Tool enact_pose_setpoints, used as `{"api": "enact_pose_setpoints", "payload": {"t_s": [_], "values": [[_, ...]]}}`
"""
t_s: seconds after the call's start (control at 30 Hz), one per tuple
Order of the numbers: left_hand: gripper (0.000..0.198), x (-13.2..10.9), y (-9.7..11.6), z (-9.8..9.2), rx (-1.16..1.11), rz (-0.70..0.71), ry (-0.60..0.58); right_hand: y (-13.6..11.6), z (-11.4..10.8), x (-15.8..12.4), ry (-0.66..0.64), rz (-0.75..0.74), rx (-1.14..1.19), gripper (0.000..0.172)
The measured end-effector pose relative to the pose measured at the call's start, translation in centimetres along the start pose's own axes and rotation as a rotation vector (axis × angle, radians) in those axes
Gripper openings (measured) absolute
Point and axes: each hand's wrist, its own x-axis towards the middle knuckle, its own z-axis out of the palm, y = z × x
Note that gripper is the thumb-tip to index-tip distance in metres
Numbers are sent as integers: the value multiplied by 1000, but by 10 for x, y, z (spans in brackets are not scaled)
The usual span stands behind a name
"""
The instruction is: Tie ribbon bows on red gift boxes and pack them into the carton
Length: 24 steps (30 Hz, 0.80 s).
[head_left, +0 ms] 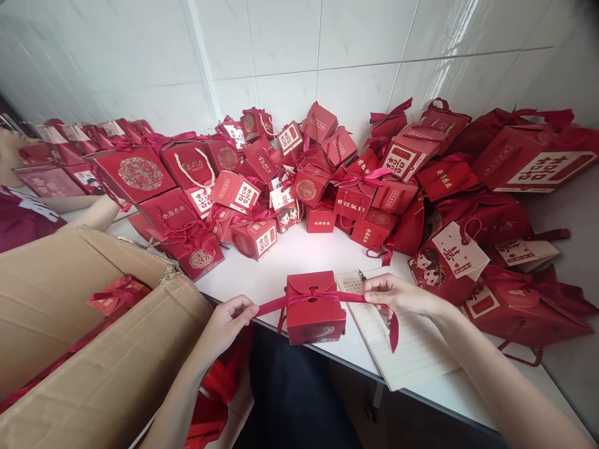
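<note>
- The carton, creased brown cardboard, is standing open, holding red packages.
- The left hand is pinching one end of the ribbon, fingers clamped on it.
- The box, smooth red card, is sitting between the hands at the surface's front edge; its top flaps are closing it, and the ribbon is crossing them, no bow showing yet.
- Behind, a pile of boxes is crowding the surface, several already wearing bows.
- The right hand is gripping the ribbon's other side, fingers clamped, its satiny tail dangling.
- The notebook, flat ruled paper, is lying below the right hand.
</note>
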Motion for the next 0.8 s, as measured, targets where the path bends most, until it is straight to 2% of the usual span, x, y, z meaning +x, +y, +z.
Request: {"api": "enact_pose_setpoints", "payload": {"t_s": [0.1, 0.2, 0.3, 0.4, 0.47, 0.53, 0.63, 0.73, 0.8], "values": [[38, -3, -4, -1, -154, -45, 51, 5, -7, -2, -10, -49, 143, 31], [39, -7, 0, -3, -510, -87, 71, 6, -10, -4, -10, -108, 296, 26], [32, -13, 14, -7, -871, -95, 78, 1, -9, -9, 33, -163, 357, 28], [23, -16, 32, -10, -1100, -40, 101, -10, -3, -13, 105, -243, 395, 32], [15, -14, 42, -11, -1174, 38, 96, -19, 2, -12, 160, -305, 391, 33], [19, -8, 52, -10, -1167, 120, 75, -30, 9, -9, 207, -361, 358, 33], [31, 6, 67, -6, -1041, 219, 20, -49, 20, -2, 276, -453, 277, 32], [23, 19, 88, -1, -824, 339, -26, -73, 32, 3, 334, -555, 187, 29], [15, 27, 104, 3, -635, 430, -7, -91, 39, 5, 343, -602, 121, 28]]}}
